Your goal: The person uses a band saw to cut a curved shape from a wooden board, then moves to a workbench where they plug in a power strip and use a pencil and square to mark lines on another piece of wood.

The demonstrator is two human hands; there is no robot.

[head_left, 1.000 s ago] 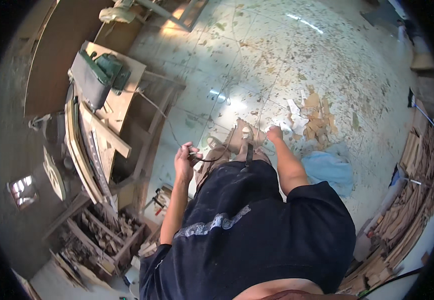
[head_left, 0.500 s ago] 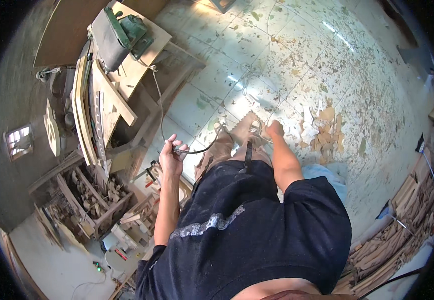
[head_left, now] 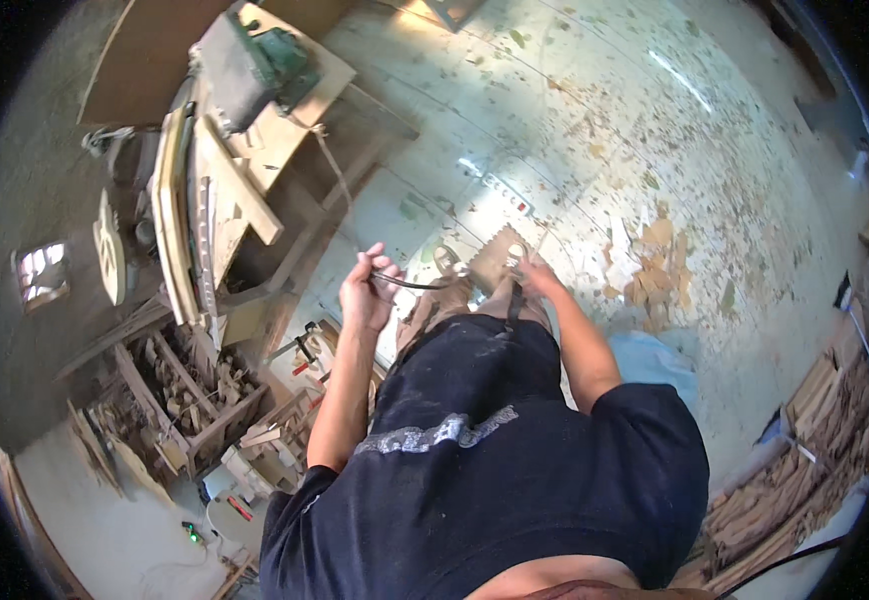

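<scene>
I look straight down my dark shirt to the floor. My left hand is raised at chest height, its fingers closed on a thin dark cord that runs right toward my other hand. My right hand grips a small flat brown wooden piece with a small round pale part at its upper edge. What the cord joins to is too small to tell. My feet show just below the two hands.
A wooden workbench with a green machine and leaning boards stands at the left. A crate of wood offcuts lies below it. Wood scraps litter the pale floor. Stacked timber strips line the right edge.
The view has swung, so the workbench sits higher and larger. My left hand rose with the cord and both hands stayed close together in front of me.
</scene>
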